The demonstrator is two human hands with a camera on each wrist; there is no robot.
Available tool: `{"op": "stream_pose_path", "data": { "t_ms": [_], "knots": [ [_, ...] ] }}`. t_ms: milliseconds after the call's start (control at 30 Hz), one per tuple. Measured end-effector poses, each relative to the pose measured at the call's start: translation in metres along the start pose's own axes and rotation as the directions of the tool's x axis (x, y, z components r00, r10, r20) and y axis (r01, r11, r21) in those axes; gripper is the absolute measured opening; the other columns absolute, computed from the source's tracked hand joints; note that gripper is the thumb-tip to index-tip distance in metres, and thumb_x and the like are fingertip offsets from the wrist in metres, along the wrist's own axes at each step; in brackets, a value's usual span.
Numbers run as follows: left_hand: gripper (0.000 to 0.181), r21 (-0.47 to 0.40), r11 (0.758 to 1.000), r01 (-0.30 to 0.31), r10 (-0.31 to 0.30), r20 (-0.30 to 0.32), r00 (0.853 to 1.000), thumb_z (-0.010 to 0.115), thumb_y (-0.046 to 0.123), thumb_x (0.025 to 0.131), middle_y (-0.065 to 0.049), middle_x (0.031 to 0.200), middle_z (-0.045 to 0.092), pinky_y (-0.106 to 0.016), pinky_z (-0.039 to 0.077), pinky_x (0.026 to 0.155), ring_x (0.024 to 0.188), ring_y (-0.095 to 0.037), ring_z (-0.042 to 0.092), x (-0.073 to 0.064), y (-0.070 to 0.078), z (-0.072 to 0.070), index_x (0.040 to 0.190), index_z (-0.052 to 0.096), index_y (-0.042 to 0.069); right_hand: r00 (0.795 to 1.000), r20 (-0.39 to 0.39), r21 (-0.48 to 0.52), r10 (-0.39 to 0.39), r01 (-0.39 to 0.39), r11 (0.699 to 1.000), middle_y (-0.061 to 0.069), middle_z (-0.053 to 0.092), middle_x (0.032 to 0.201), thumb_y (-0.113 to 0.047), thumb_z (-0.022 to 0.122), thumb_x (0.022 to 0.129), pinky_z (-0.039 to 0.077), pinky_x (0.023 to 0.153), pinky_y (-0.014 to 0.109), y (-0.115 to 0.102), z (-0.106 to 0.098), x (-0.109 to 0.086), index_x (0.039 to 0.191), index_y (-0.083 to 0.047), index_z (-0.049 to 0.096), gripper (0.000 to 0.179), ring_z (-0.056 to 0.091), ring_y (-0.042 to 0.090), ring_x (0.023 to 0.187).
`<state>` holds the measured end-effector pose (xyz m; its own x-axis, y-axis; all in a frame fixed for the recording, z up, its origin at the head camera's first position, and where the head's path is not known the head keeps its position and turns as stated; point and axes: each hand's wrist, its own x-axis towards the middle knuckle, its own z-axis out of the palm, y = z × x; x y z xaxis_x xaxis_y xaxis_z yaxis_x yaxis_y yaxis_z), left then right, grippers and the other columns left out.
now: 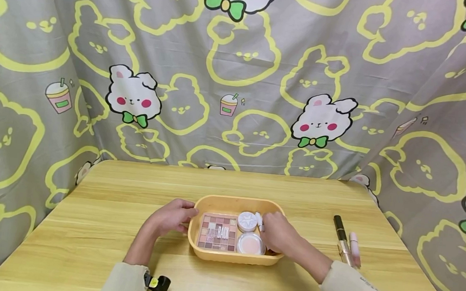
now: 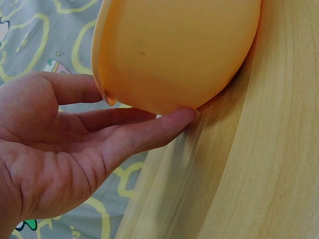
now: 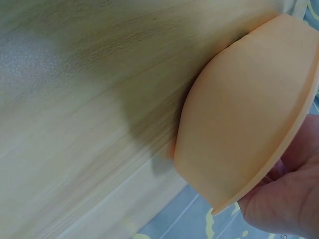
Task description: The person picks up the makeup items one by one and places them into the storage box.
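A light-orange plastic basket (image 1: 222, 257) stands on the table. Inside it are an eyeshadow palette (image 1: 216, 240) lettered "BACK", a round white compact with a star (image 1: 247, 222) and a clear-lidded compact with a pink centre (image 1: 250, 244). My left hand (image 1: 175, 216) holds the basket's left end, the thumb at the rim and fingers against the outer wall, as the left wrist view shows. My right hand (image 1: 277, 234) reaches over the right rim into the basket, fingers curled down at a small white item (image 1: 258, 219); most of its fingertips are hidden.
To the right on the wooden table (image 1: 128, 177) lie a black-capped cosmetic tube (image 1: 339, 228), a gold-coloured tube (image 1: 345, 254) and a pink and white lip gloss tube (image 1: 354, 248). A patterned curtain (image 1: 238, 94) hangs behind and on both sides.
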<state>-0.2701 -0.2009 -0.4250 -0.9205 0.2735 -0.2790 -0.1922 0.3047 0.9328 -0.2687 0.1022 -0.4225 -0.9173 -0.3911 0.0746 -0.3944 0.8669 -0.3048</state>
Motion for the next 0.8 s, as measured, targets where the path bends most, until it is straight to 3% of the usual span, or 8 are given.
{"op": "stream_pose_path", "data": {
  "t_ms": [533,800],
  "knots": [
    [0.043,-0.004,1.000,-0.005,0.005,0.010,1.000,0.045,0.015,0.106,-0.024,0.122,0.067,-0.039,0.062,0.080,0.105,-0.027,0.069,0.0005,-0.0006,-0.0005,0.138,0.051,-0.012,1.000,0.026,-0.004,0.002,-0.002,1.000,0.001,0.048,0.054,0.005,0.063,0.081,0.038,0.044,0.022,0.0005,0.0007,0.0018,0.061,-0.009,0.052,0.027,0.050,0.013,0.051],
    [0.043,-0.006,1.000,-0.010,0.010,0.015,1.000,0.045,0.015,0.106,-0.024,0.121,0.067,-0.038,0.062,0.078,0.103,-0.027,0.069,0.0003,-0.0003,-0.0010,0.138,0.051,-0.013,0.999,0.035,0.000,0.021,-0.021,1.000,0.001,0.050,0.056,-0.002,0.067,0.088,0.040,0.047,0.024,-0.0002,-0.0040,0.0039,0.062,-0.008,0.055,0.029,0.050,0.015,0.054]
  ]
}}
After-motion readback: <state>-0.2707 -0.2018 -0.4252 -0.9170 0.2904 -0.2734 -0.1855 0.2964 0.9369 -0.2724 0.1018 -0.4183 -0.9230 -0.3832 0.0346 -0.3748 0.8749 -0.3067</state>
